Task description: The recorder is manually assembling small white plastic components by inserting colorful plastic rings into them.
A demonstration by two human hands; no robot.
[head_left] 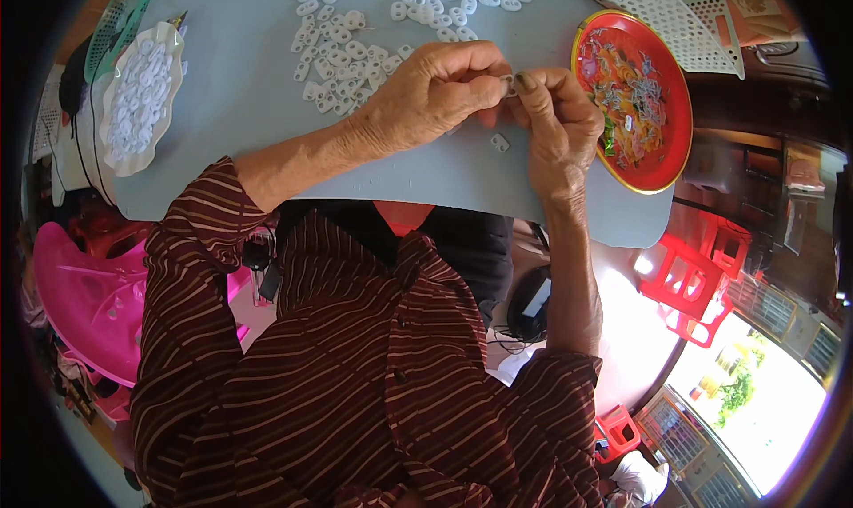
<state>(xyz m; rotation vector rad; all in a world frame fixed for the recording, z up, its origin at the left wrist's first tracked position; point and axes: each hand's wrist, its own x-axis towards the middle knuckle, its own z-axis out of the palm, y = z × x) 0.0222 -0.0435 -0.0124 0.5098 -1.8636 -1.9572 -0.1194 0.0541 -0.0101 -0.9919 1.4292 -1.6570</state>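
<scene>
In the head view, the left hand [435, 90] and right hand [562, 126] meet at the fingertips, both pinching what seems, half hidden, a small pale piece [508, 85]. A loose white two-holed piece [500, 143] lies just beside the right hand on the table [240, 81].
</scene>
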